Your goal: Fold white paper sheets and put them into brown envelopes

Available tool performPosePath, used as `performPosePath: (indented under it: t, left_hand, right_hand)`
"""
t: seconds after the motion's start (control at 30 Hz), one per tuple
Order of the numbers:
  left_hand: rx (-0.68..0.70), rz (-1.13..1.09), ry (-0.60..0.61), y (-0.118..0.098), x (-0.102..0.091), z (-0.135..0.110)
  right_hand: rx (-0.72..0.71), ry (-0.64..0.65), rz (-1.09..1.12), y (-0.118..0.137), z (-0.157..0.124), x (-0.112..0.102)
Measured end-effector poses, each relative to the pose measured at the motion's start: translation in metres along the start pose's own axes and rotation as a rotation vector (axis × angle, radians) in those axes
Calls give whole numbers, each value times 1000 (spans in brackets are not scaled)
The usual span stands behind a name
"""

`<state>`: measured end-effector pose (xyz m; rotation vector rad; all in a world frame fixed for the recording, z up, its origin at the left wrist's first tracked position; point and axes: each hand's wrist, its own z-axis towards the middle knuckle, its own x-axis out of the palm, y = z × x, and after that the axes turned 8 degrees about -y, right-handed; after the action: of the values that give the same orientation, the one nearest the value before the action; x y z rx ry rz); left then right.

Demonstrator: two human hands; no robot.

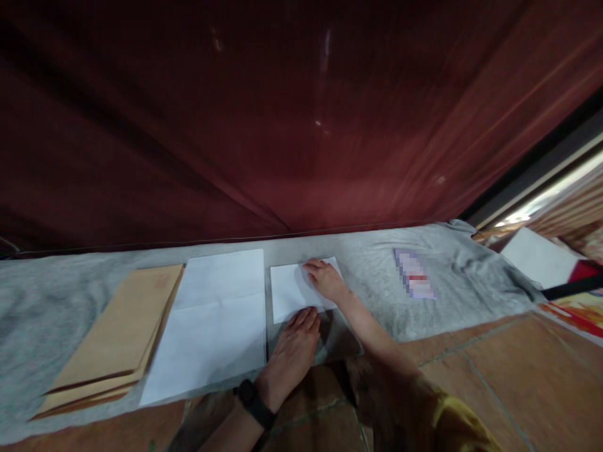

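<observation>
A small white folded sheet (289, 290) lies on a grey cloth (377, 295). My left hand (292, 355), with a black band at the wrist, lies flat, fingers stretched onto the sheet's near edge. My right hand (325, 279) rests on the sheet's far right part, fingers bent down and pressing the paper. To the left lies a larger white sheet (214, 323) with a crease across it. Further left sits a stack of brown envelopes (120, 333).
A dark red curtain (282, 125) hangs behind the cloth. A small blurred card (414, 273) lies on the cloth to the right. Reddish floor tiles (494, 370) run along the near side. White and coloured papers (539, 257) lie at the far right.
</observation>
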<state>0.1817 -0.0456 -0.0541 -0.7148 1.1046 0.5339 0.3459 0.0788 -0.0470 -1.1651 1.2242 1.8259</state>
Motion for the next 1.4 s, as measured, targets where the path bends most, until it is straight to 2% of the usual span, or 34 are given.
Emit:
performPosePath:
  t: [0.2,0.43,0.63,0.7,0.8,0.93,1.0,1.03,1.13,1.2,1.27,1.4]
  left_hand:
    - [-30,2,11,0,-3,1]
    - [-43,-83,40,3,-11,0]
    - [-37,-102,29,8,-8,-2]
    - [-56,-108,-48,13,-12,0]
    - [-166,-156,-306,21,-28,7]
    - [-447,-356,-665,33,-56,18]
    - [-611,-530,-781,38,-61,21]
    - [-686,-644,-797,41,-62,22]
    - [-847,-990,-681,48,-54,24]
    - [-889,-1128,-562,50,-49,24]
    - [-877,-1183,-510,50,-46,26]
    - [-791,-1080,-550,50,-49,31]
  right_hand:
    - [42,-38,39,0,15,7]
    - [198,28,4,11,20,-4]
    - [306,-46,47,8,21,-15]
    - [301,-87,113,4,23,-23]
    - [272,-183,297,-4,24,-39]
    - [287,-439,685,-12,23,-62]
    - [286,-524,873,-12,21,-69]
    - [285,-547,953,-11,20,-71]
    - [306,-554,1128,-3,15,-70]
    - [335,-511,1189,2,12,-67]
    - [351,-445,1206,5,8,-63]
    - [328,-355,1173,2,-1,-63]
